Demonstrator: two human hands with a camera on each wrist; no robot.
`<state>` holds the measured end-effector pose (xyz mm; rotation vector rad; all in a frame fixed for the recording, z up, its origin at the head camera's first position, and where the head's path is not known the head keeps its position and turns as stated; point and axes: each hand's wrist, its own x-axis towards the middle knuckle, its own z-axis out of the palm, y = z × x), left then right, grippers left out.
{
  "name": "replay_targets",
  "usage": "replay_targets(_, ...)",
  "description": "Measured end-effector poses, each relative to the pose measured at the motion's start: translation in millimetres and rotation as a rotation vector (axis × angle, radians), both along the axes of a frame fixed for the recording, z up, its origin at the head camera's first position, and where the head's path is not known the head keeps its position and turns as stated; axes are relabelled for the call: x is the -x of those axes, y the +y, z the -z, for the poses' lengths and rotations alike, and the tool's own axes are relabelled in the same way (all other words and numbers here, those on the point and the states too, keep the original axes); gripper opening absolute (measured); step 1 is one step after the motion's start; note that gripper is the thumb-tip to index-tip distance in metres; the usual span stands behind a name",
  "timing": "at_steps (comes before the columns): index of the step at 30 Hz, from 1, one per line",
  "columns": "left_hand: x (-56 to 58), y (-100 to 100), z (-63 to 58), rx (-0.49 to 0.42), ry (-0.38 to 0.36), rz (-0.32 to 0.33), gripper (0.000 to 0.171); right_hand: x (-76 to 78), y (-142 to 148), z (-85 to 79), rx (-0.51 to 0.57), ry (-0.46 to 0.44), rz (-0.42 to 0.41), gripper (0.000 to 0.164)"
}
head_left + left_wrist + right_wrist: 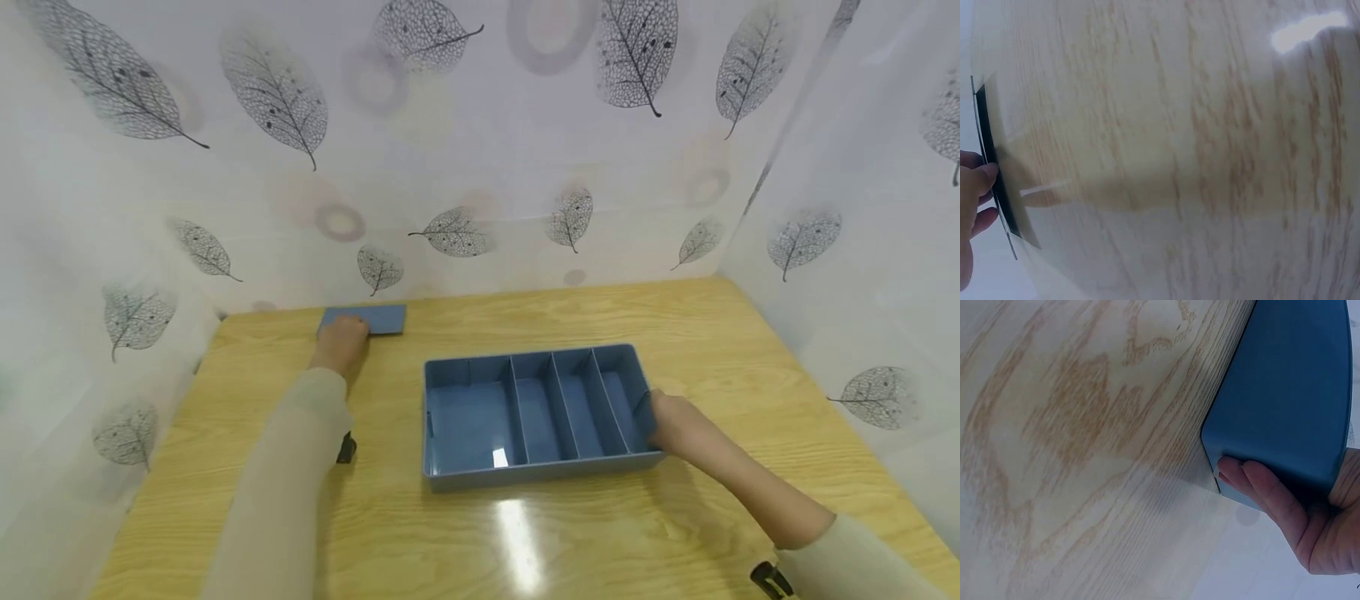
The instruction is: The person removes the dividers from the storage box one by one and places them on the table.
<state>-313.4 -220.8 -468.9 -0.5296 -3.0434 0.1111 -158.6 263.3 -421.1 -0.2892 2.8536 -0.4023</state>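
Observation:
A blue-grey organizer box (472,479) sits on the table, with thin dividers (564,404) splitting it into one wide compartment at the left and several narrow ones. My right hand (675,427) grips the box's right end; in the right wrist view its fingers (1266,487) lie against the outside wall. At the far left of the table, my left hand (343,342) holds a flat blue-grey rectangular panel (386,319) by its near edge. The left wrist view shows that panel (988,134) nearly edge-on, pinched between thumb and fingers.
The wood-grain table (420,550) carries a bright light reflection near its front. A pale curtain with leaf prints (457,233) encloses the back and both sides. Black wrist devices show at the left sleeve (288,467) and the right sleeve (847,558).

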Motion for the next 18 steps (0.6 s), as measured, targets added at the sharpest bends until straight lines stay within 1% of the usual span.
replay_targets(6,-3.9,-2,2.9,0.010,-0.017,0.022,0.011,0.4,0,3.1,0.002,0.032,-0.019,0.039)
replay_targets(8,-5.7,-3,2.0,0.002,-0.017,0.032,0.010,0.3,0,3.5,0.005,0.030,-0.016,0.039)
replay_targets(12,-7.4,-3,-2.5,-0.017,-0.013,0.029,0.010,-0.8,0,2.9,0.004,0.021,-0.010,0.040)
replay_targets(15,-6.1,-3,-6.2,-0.019,0.007,0.037,0.009,-1.5,0,2.1,-0.002,0.029,-0.012,0.041)
replay_targets(18,-3.4,-5,-9.0,-0.012,0.055,0.087,0.005,-1.6,0,1.8,-0.003,0.045,-0.018,0.042)
